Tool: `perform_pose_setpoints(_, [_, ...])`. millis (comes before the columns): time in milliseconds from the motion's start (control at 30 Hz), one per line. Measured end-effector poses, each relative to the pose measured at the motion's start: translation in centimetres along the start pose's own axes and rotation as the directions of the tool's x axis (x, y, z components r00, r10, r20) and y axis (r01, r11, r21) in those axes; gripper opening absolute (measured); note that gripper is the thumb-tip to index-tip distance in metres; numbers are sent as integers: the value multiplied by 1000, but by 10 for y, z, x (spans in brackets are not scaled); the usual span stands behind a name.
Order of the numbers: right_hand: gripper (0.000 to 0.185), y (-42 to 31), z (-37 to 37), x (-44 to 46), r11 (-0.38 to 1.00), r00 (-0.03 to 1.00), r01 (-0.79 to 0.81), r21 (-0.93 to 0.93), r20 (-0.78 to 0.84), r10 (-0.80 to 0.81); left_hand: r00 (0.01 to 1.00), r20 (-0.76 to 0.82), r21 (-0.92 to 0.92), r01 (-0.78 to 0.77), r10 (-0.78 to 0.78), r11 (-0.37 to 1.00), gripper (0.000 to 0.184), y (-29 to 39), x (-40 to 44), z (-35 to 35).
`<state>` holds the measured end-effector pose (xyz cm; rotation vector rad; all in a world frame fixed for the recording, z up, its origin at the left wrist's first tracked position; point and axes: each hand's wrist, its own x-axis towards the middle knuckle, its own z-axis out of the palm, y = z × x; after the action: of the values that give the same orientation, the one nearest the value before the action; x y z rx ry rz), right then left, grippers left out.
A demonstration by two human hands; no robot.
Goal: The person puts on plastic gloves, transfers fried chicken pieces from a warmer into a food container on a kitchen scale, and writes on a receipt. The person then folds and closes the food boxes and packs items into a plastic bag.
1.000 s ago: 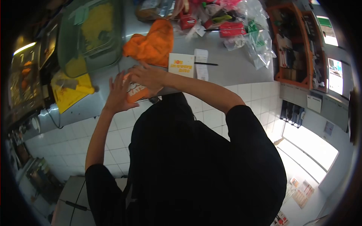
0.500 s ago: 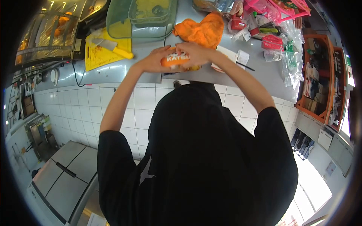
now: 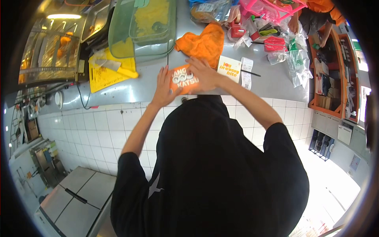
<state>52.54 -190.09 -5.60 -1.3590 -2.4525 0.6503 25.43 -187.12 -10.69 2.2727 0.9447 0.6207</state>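
An orange takeaway box point(image 3: 184, 80) with white lettering, including "KATSU", is between my hands at the counter's front edge, its printed face turned up towards me. My left hand point(image 3: 162, 89) grips the left side, thumb along the near edge. On the right side, my right hand point(image 3: 204, 76) holds the box with its fingers over the far corner. Just right of that hand lies a white box point(image 3: 229, 68) with orange and yellow print, beside a paper receipt point(image 3: 246, 73) and a black pen point(image 3: 251, 73). Behind the hands is a crumpled orange cloth point(image 3: 203, 44).
To the left, a knife point(image 3: 114, 66) lies on a yellow cutting board point(image 3: 104, 79). A green-tinted plastic tub point(image 3: 118, 39) stands at the back. Plastic bags point(image 3: 299, 65) and a pink basket point(image 3: 258, 8) crowd the right. A co-worker's hand point(image 3: 293, 24) reaches in at upper right.
The orange box has come down flatter, showing more of its printed face, with my hands spread at its sides. The white printed box is more visible. A co-worker has appeared at upper right.
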Motion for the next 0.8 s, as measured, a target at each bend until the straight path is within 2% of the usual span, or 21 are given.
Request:
perform_pose_setpoints(33, [85, -6, -3, -2, 1000, 999, -6, -15, 34, 6, 998, 58, 105, -24, 18, 994, 85, 17, 1, -7])
perform_pose_setpoints(133, [87, 5, 0, -2, 992, 995, 79, -98, 62, -73, 985, 162, 65, -65, 53, 996, 82, 21, 6, -24])
perform_pose_setpoints(167, [86, 9, -4, 0, 991, 992, 90, -95, 100, -81, 992, 126, -38, -1, 6, 999, 74, 17, 7, -28])
perform_pose_setpoints(200, [84, 7, -4, -1, 998, 997, 38, -57, 75, -34, 987, 13, -151, 160, -160, 975, 71, 11, 7, -26])
perform_pose_setpoints(267, [78, 3, -8, 1, 998, 998, -58, 17, 25, 57, 856, -163, -408, 394, -491, 823, 65, -10, 0, -14])
perform_pose_setpoints(300, [67, 0, -5, 4, 941, 972, -235, 243, 46, 231, 794, -78, -345, 546, -603, 764, 54, -20, -7, -12])
perform_pose_setpoints(400, [61, -3, 33, -3, 911, 937, -266, 314, -137, 321, 711, 199, -335, 696, -675, 635, 50, 25, -10, -19])
perform_pose_setpoints(433, [60, -12, 41, -7, 963, 941, -242, 118, -214, 263, 757, 79, -382, 624, -649, 682, 49, 24, -12, -5])
perform_pose_setpoints(500, [64, -20, 43, -7, 967, 938, -254, -21, -251, 241, 797, -157, -436, 474, -583, 765, 47, 16, -26, 28])
perform_pose_setpoints(533, [65, -20, 40, -4, 962, 936, -255, -93, -274, 222, 849, -228, -299, 405, -477, 864, 52, 15, -23, 26])
perform_pose_setpoints(600, [73, -22, 16, -7, 983, 983, -103, -151, -166, 78, 925, -299, 5, 245, -232, 970, 63, 23, -16, 7])
perform_pose_setpoints(667, [80, -11, 3, -4, 985, 997, 43, -168, -57, -53, 999, -4, 275, 41, -41, 960, 78, 43, 5, -32])
perform_pose_setpoints(700, [83, -1, 1, 0, 983, 994, 106, -152, 0, -107, 986, 164, 374, -95, 35, 922, 85, 49, 12, -42])
perform_pose_setpoints(767, [89, 15, -8, 11, 964, 969, 235, -122, 108, -222, 952, 307, 351, -135, 22, 926, 96, 40, 25, -42])
perform_pose_setpoints(800, [87, 12, -8, 14, 968, 966, 236, -91, 132, -223, 926, 378, 341, -161, 21, 926, 101, 36, 34, -42])
